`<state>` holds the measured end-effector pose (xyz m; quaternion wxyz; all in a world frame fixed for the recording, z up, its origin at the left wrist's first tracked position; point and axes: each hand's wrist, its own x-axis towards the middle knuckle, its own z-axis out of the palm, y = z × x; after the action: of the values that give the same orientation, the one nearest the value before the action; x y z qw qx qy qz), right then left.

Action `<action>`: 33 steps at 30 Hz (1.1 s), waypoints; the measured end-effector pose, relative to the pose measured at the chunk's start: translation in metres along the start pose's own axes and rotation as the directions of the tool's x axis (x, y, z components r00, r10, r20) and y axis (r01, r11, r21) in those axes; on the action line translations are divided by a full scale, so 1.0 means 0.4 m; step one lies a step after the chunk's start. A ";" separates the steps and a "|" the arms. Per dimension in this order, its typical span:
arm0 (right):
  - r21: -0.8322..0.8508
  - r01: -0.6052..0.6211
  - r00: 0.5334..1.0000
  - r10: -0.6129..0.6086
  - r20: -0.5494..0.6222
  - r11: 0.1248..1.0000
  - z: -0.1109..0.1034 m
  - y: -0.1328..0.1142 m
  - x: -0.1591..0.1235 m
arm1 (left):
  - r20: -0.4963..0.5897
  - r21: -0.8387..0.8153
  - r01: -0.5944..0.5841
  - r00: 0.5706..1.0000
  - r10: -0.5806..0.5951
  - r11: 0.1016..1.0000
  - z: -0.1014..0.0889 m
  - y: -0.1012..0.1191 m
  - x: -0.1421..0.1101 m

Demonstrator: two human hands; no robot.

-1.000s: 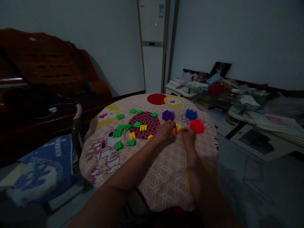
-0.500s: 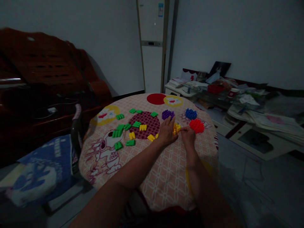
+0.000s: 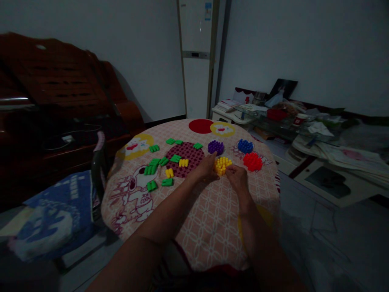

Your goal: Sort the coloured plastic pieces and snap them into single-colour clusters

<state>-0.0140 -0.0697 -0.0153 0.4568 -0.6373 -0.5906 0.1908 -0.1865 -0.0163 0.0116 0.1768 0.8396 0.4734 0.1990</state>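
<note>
On a patterned tablecloth [image 3: 209,231], the left hand [image 3: 208,168] sits at nine o'clock against a studded yellow brick cluster [image 3: 223,165], the right hand [image 3: 237,177] at four o'clock with fingertips at its edge; the dim light hides their exact grip. From that cluster, a purple cluster [image 3: 215,147] lies at eleven o'clock, a blue cluster [image 3: 245,146] near two, a red cluster [image 3: 253,162] at three, and scattered green bricks [image 3: 167,182] around nine to ten.

Dim room, dark wooden bench [image 3: 57,85]
</note>
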 end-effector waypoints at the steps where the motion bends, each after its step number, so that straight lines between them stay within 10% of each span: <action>1: -0.024 -0.004 1.000 0.004 0.009 1.000 0.002 0.002 -0.001 | 0.008 -0.003 0.003 1.000 -0.003 1.000 0.002 -0.002 0.000; 21: -0.291 0.072 0.996 -0.051 0.078 0.954 0.004 -0.007 -0.002 | 0.000 -0.103 -0.036 0.999 0.037 0.994 -0.010 0.023 -0.009; 27: -0.007 -0.007 0.994 0.007 -0.110 1.000 0.001 0.004 0.005 | 0.021 0.058 -0.009 1.000 0.008 0.998 -0.100 -0.020 -0.006; 33: 0.145 -0.068 0.971 0.099 -0.218 0.987 -0.004 -0.011 0.010 | -0.068 0.144 0.306 0.952 -0.300 0.941 -0.211 -0.128 -0.044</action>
<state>-0.0146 -0.0672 -0.0097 0.5544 -0.6464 -0.4935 0.1766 -0.2741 0.0027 0.0563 0.1300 0.7632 0.6146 0.1513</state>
